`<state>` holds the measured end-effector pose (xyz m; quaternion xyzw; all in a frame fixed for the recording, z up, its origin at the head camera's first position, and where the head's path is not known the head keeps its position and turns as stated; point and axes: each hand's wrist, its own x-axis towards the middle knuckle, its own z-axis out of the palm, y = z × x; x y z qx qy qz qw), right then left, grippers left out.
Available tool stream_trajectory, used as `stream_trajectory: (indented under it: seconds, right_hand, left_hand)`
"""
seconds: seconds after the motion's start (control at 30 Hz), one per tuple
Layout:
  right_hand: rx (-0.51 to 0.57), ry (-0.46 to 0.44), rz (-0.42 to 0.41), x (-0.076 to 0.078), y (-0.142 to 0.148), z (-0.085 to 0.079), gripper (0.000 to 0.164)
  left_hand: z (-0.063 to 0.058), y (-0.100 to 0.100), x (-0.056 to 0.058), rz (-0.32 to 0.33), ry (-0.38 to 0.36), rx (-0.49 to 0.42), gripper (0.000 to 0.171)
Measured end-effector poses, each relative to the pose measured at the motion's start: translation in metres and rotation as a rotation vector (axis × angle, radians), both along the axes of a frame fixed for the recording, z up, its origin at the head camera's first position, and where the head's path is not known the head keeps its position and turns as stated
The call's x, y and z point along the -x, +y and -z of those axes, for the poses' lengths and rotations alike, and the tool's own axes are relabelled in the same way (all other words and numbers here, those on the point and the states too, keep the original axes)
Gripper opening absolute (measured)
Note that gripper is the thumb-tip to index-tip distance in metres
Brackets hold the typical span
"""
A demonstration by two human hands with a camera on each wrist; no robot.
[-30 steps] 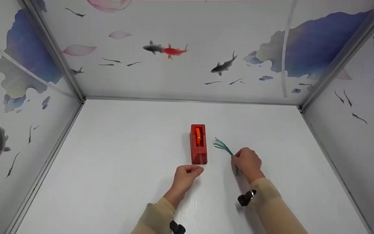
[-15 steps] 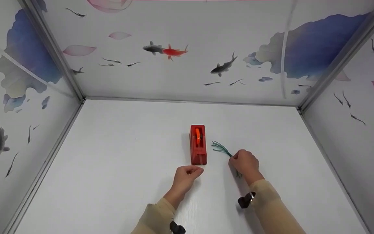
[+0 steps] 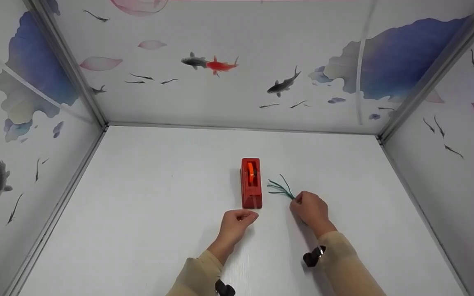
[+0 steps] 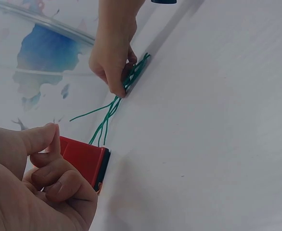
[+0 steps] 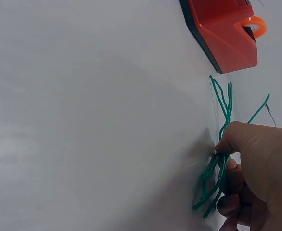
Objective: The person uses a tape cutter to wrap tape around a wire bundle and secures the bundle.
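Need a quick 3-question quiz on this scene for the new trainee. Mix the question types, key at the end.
1. Short answer: which hand holds the green wires?

2. True or false: in the head view, the left hand is nearer the red dispenser than the right hand is.

3. Multiple choice: what colour is the ring set in the dispenser?
A) green
B) orange
C) white

Key:
1. The right hand; it pinches them mid-length, with ends showing on both sides.
2. True; the left fingertips are right by the dispenser's near end.
3. B, orange.
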<state>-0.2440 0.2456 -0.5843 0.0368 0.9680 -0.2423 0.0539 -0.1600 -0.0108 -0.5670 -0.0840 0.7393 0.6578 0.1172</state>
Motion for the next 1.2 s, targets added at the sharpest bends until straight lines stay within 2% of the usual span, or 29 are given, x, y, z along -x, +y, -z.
stream_trajectory:
  seconds: [0.33,0.57,0.8,0.93,1.2]
  right_hand:
    - [-0.047,0.05,-0.035,0.0001,-0.0018,-0.0001,0.018]
    - [-0.069,0.092,-0.024,0.0011,-0.0035,-0.0008,0.02]
    - [-0.06,0.129,-0.034,-0.0028,-0.0029,-0.0024,0.018]
    - [-0.04,0.143,-0.055,-0.0042,-0.0027,-0.0036,0.017]
    - [0.017,0.122,-0.018,-0.0059,-0.0032,-0.0042,0.019]
  left_hand:
    - [-0.0012,0.0003,0.0,-0.003,-0.012,-0.002,0.023]
    - [-0.0033,0.0001,-0.0012,-0.001,-0.013,-0.005,0.025]
    - [-0.0018,-0.0001,-0.0006,-0.004,0.005,-0.017,0.023]
    - [-0.0018,-0.0004,-0.0004,-0.007,-0.009,-0.015,0.023]
    - [-0.0025,-0.0003,-0.0014,-0.012,-0.028,-0.01,0.025]
